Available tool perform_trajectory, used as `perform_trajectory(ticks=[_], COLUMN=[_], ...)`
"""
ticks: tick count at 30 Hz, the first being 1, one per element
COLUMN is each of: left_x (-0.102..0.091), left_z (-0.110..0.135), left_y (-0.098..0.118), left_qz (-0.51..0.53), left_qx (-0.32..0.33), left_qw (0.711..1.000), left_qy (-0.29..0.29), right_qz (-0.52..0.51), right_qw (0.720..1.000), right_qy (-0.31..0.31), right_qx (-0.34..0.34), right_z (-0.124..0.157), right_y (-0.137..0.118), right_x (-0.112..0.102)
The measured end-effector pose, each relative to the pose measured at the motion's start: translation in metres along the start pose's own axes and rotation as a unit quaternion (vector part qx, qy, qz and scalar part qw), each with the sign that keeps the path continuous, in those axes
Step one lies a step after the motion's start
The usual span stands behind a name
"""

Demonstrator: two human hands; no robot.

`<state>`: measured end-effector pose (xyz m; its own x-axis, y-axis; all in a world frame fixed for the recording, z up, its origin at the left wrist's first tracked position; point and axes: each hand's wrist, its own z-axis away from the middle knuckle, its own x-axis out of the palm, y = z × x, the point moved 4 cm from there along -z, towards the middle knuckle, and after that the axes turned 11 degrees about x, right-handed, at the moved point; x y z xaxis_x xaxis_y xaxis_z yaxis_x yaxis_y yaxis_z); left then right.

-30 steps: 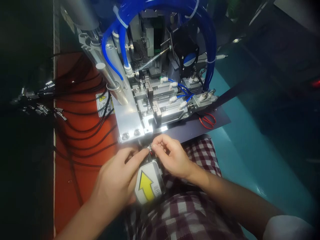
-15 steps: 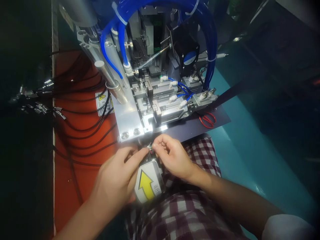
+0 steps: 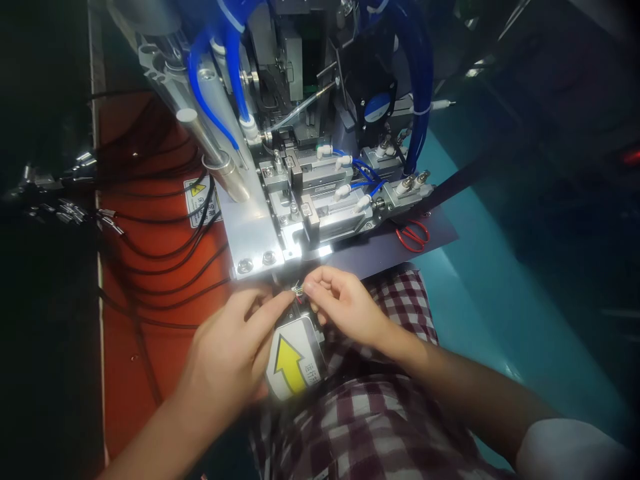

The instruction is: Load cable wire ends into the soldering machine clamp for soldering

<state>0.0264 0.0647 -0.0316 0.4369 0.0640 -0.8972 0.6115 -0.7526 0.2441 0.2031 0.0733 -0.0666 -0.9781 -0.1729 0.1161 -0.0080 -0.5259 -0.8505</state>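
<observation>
Between my fingertips, just in front of the machine, is a small metallic connector piece with thin wires (image 3: 299,291), a bit of red showing below it. My left hand (image 3: 233,340) pinches it from the left with thumb and forefinger. From the right, my right hand (image 3: 345,303) closes thumb and fingers at its other side. Fingertips hide much of the piece, so its exact shape cannot be made out. Directly beneath the hands lies a white plate with a yellow arrow (image 3: 293,363).
A metal machine (image 3: 325,207) with blue air hoses (image 3: 420,87) stands ahead. Black cables (image 3: 165,217) with metal ends lie across an orange surface (image 3: 125,373) at left. Red-handled scissors (image 3: 413,236) rest on a dark plate. Checkered cloth (image 3: 360,427) covers my lap.
The view has shifted slightly, so the machine sits a little further left and higher. Both hands keep their pinch on the small piece, with fine wires showing a little more.
</observation>
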Motion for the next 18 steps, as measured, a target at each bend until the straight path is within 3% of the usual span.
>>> perform_trajectory(ticks=[9,18], left_x=[-0.0007,-0.0027], left_z=[-0.0021,-0.0034], left_y=[0.0017,0.001], left_qz=[-0.003,0.002], left_qx=[0.008,0.022], left_qw=[1.0,1.0], left_qy=[0.01,0.0], right_qz=[-0.029,-0.015], right_qw=[0.999,1.0], right_qy=[0.038,0.011], right_qx=[0.005,0.008], right_z=[0.0018,-0.0012], right_y=[-0.0066,-0.0001], right_x=[0.0028,0.0027])
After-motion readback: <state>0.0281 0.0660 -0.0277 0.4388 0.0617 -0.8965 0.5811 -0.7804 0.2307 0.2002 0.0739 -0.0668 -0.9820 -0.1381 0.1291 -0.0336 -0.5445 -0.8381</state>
